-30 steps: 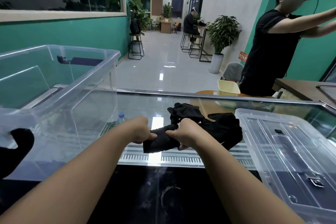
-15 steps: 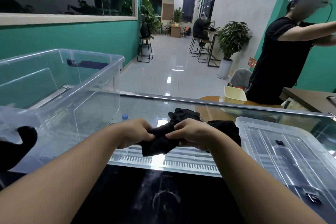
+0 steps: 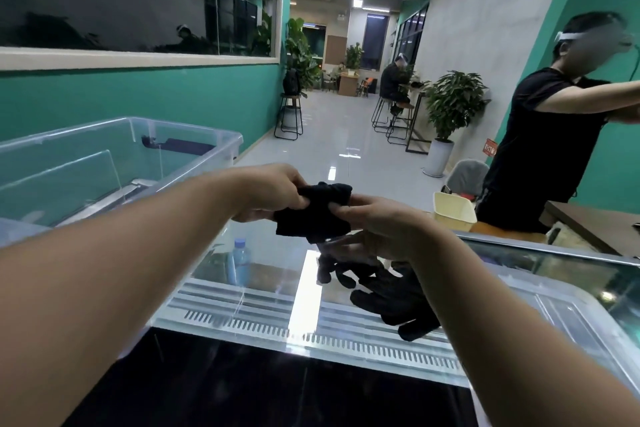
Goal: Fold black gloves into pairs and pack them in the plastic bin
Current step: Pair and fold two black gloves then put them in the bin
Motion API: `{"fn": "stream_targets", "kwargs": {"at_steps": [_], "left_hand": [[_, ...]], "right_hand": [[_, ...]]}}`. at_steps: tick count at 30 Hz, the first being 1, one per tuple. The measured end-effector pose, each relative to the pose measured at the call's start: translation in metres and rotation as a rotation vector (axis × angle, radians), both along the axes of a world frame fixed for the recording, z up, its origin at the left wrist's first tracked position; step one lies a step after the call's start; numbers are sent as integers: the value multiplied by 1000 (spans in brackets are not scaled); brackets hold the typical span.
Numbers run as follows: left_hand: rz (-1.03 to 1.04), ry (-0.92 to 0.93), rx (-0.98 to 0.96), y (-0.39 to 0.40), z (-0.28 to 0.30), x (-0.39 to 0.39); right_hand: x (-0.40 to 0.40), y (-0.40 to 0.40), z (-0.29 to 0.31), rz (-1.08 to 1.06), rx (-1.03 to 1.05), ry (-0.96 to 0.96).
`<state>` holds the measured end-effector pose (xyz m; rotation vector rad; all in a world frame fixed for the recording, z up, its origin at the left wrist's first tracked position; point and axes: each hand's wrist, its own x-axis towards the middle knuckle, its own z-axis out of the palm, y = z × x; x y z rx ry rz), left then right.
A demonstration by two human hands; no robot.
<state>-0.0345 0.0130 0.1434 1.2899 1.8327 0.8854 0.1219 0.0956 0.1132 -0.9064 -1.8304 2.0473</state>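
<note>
Both hands hold a folded bundle of black gloves (image 3: 313,213) in the air above the glass counter. My left hand (image 3: 268,194) grips its left end. My right hand (image 3: 372,222) pinches its right side between thumb and fingers. Below them a loose pile of black gloves (image 3: 384,295) lies on the glass, partly hidden by my right forearm. The clear plastic bin (image 3: 194,137) stands open at the left, level with my left forearm.
The bin's clear lid (image 3: 568,319) lies flat at the right on the glass counter (image 3: 540,270). A water bottle (image 3: 239,262) shows under the glass. A person in black (image 3: 543,156) stands at the far right by a wooden table. A cream tub (image 3: 452,210) sits beyond the counter.
Both hands have lifted the glove bundle up off the counter, away from the loose pile. The camera has tilted upward.
</note>
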Motion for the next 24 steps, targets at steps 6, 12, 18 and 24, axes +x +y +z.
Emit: {"fn": "stream_targets", "kwargs": {"at_steps": [6, 12, 18, 24], "left_hand": [[4, 10, 5, 4, 24, -9], [-28, -153, -10, -5, 33, -18], [-37, -172, 58, -12, 44, -39], [-25, -105, 117, -23, 53, -87]], "right_hand": [[-8, -2, 9, -74, -104, 291], [-21, -6, 11, -106, -16, 477], [-39, -12, 22, -84, 23, 552], [-87, -20, 40, -166, 163, 496]]}}
